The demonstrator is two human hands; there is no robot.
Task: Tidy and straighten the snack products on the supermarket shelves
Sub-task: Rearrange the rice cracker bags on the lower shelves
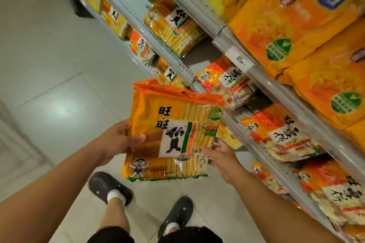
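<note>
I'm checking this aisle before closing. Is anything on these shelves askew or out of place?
Yes. One orange cracker bag on the middle shelf lies tilted, its corner poking over the edge. Another bag is off the shelf altogether, held by the left hand with the right hand at its edge.

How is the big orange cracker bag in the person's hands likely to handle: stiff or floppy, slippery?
The cracker bag probably holds fairly flat, since rows of sticks fill it. Its glossy film looks slippery. The left hand pinches one edge; the right hand steadies the other.
</note>
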